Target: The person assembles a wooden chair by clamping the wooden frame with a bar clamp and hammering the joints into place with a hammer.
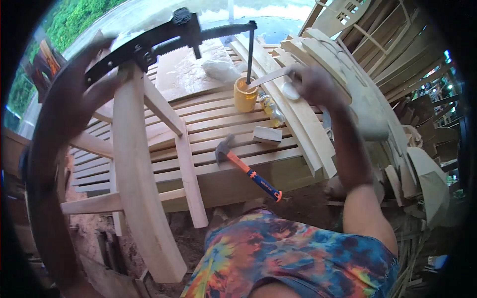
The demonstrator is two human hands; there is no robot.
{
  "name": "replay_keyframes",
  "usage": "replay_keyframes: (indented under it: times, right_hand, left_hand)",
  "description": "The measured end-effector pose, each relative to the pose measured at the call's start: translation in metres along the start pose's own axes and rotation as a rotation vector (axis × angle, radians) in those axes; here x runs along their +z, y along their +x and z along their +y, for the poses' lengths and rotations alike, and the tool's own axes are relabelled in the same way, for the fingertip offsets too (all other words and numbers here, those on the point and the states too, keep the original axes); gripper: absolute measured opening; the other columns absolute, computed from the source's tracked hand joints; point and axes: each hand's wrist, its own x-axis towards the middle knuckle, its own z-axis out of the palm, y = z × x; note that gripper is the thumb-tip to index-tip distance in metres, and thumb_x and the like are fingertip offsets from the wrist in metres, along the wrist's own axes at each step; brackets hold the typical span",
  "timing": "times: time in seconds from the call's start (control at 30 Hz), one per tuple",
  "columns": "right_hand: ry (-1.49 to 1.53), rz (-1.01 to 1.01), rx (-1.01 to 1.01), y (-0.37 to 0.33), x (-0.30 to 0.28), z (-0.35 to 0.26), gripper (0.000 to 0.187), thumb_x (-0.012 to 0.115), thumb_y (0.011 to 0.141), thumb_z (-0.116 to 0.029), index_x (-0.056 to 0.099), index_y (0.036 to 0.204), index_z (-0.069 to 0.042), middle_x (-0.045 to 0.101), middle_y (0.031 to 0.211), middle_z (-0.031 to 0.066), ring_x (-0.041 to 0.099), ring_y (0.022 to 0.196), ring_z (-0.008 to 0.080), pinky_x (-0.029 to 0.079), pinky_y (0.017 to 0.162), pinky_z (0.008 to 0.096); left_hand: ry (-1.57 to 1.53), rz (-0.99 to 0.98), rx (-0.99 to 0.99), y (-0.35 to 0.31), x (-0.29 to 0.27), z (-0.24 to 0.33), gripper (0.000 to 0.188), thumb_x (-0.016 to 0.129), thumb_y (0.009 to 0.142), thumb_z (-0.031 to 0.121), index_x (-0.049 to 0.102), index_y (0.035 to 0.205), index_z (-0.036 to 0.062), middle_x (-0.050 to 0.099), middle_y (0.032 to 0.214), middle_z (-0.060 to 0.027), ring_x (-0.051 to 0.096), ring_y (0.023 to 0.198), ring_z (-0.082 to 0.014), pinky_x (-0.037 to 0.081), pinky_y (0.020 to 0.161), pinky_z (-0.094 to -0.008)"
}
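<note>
My left hand closes around the near end of a black bar clamp at the upper left. The clamp lies across the top of a pale wooden chair frame, which stands tilted in front of me. My right hand grips a thin flat wooden stick. The stick's far tip reaches the mouth of a yellow glue tub. From the clamp's far end a thin dark rod hangs, its lower end overlapping the tub's opening in this view.
A slatted wooden bench carries a hammer with an orange and blue handle, a wood block, a clear bottle, a white lid and a plastic bag. Long boards and stacked cut wood line the right.
</note>
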Motion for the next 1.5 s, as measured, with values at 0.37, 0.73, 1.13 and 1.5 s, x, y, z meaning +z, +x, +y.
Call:
replay_keyframes:
  times: [0.37, 0.73, 1.13, 1.5]
  right_hand:
    - [0.449, -0.685, 0.217, -0.18, 0.222, -0.023, 0.095, 0.074, 0.076, -0.029, 0.017, 0.149, -0.006, 0.052, 0.12, 0.0291, 0.059, 0.103, 0.0475, 0.051, 0.087, 0.0535]
    - [0.57, -0.866, -0.038, -0.171, 0.237, -0.001, 0.092, 0.068, 0.076, -0.017, 0.017, 0.152, -0.024, 0.055, 0.116, 0.0222, 0.062, 0.1, 0.0447, 0.053, 0.084, 0.0521]
    - [0.395, -0.259, -0.153, -0.203, 0.216, 0.069, 0.056, 0.063, 0.078, -0.012, 0.051, 0.133, -0.011, 0.058, 0.113, 0.0142, 0.06, 0.1, 0.0332, 0.05, 0.084, 0.047]
    - [0.543, -0.328, 0.057, -0.185, 0.215, 0.064, 0.042, 0.061, 0.072, -0.005, 0.06, 0.114, -0.007, 0.059, 0.112, 0.0134, 0.062, 0.099, 0.0336, 0.053, 0.083, 0.0433]
  left_hand:
    - [-0.857, -0.56, -0.14, -0.128, 0.013, 0.234, 0.043, 0.066, 0.089, 0.018, 0.057, 0.122, -0.0092, 0.063, 0.118, -0.0256, 0.063, 0.105, -0.0408, 0.05, 0.088, -0.046]
    - [-0.397, -0.067, -0.803, -0.036, 0.313, 0.124, 0.029, 0.06, 0.091, 0.017, 0.066, 0.109, -0.0055, 0.07, 0.097, -0.0225, 0.069, 0.089, -0.0304, 0.053, 0.08, -0.0374]
    - [0.146, 0.107, -0.067, 0.187, 0.405, -0.084, 0.052, 0.058, 0.089, 0.015, 0.045, 0.14, 0.0075, 0.045, 0.144, -0.0177, 0.045, 0.131, -0.0347, 0.037, 0.108, -0.0423]
    - [0.01, -0.113, -0.228, 0.198, 0.46, -0.172, 0.018, 0.055, 0.087, 0.013, 0.066, 0.1, 0.0065, 0.067, 0.098, -0.0241, 0.062, 0.095, -0.0435, 0.048, 0.085, -0.0481]
